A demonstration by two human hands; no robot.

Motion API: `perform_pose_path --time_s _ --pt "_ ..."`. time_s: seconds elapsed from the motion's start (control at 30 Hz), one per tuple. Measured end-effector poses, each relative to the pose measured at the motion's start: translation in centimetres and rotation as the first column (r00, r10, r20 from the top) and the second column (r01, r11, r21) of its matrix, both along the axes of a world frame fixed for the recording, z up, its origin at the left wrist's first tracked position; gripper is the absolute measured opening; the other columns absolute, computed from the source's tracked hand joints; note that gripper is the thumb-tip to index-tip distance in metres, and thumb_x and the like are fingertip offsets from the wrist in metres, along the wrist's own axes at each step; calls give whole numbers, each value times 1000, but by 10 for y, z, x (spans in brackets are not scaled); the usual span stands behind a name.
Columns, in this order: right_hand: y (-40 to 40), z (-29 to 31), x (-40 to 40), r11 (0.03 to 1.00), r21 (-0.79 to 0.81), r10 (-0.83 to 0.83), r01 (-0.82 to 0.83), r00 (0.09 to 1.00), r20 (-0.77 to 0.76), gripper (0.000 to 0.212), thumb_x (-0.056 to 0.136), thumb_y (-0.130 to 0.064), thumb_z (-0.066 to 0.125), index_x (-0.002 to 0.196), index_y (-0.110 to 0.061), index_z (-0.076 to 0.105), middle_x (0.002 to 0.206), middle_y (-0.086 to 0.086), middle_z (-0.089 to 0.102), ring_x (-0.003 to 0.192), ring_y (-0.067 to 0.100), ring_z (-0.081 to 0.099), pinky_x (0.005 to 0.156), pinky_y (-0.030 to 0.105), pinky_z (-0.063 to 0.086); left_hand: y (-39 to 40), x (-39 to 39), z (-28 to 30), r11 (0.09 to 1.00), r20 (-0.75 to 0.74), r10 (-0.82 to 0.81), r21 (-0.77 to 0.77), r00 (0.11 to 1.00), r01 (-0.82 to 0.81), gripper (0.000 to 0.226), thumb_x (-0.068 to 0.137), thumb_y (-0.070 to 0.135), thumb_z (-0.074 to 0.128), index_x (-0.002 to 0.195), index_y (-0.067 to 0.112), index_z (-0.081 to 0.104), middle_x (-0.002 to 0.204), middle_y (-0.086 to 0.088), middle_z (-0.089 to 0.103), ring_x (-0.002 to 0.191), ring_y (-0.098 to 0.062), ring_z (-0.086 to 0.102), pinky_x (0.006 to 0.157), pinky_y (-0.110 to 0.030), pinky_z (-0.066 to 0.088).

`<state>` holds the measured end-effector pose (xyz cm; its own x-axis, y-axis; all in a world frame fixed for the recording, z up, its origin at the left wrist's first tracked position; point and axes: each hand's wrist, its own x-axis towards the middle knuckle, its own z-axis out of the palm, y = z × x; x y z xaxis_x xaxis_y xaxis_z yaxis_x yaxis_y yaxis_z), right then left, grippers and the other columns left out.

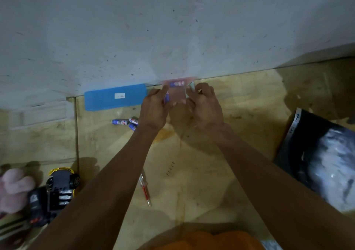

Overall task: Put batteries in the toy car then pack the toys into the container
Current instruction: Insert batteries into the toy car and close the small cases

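Note:
Both of my hands hold a clear pink battery pack (177, 90) up near the wall, with a blue and white battery showing inside it. My left hand (154, 107) grips its left side and my right hand (205, 106) grips its right side. Three loose blue and white batteries (125, 123) lie on the floor just left of my left wrist. A yellow toy car (62, 184) lies upside down at the lower left, its battery bay uncovered. A dark toy (37, 205) rests beside it, and a pink plush toy (14, 188) sits at the far left edge.
A flat blue lid (115, 97) lies against the wall. A red and clear screwdriver (145, 189) lies on the floor between my forearms. A black bag with white contents (322, 163) sits at the right. Orange cloth (211, 240) shows at the bottom edge.

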<state>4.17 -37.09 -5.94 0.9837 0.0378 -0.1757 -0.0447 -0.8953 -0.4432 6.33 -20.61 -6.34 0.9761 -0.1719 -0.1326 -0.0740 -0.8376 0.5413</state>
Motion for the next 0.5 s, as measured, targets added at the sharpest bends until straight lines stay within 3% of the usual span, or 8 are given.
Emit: perform_pose_path --time_s 0.17,0.27,0.4,0.5 --pt "6 10 -1 980 -200 -25 12 998 -66 42 98 -35 54 138 -22 48 127 12 44 122 32 41 91 47 44 -7 -5 6 997 -39 73 16 997 -73 37 94 24 68 127 9 66 117 -18 61 103 -33 60 82 -29 45" --pt "17 19 2 971 -238 -37 15 995 -89 36 94 -26 59 128 -16 54 129 10 43 123 31 37 94 47 41 -13 -8 14 995 -57 89 48 994 -87 26 96 24 63 118 11 68 121 -16 56 108 -34 56 81 -29 43" --pt "33 25 1 962 -274 -31 -5 992 -124 33 91 -13 55 124 -11 59 130 7 44 123 30 36 93 48 41 -7 -2 23 974 -179 49 224 983 -8 30 99 25 56 128 23 63 128 -17 44 118 -38 47 94 -47 48" --pt "37 33 -2 953 -304 -58 7 985 -161 38 90 -12 53 127 -12 55 131 6 43 124 31 35 94 46 39 10 -3 28 982 -232 -50 166 971 90 46 99 22 57 144 25 49 131 -21 46 120 -42 51 104 -45 44"
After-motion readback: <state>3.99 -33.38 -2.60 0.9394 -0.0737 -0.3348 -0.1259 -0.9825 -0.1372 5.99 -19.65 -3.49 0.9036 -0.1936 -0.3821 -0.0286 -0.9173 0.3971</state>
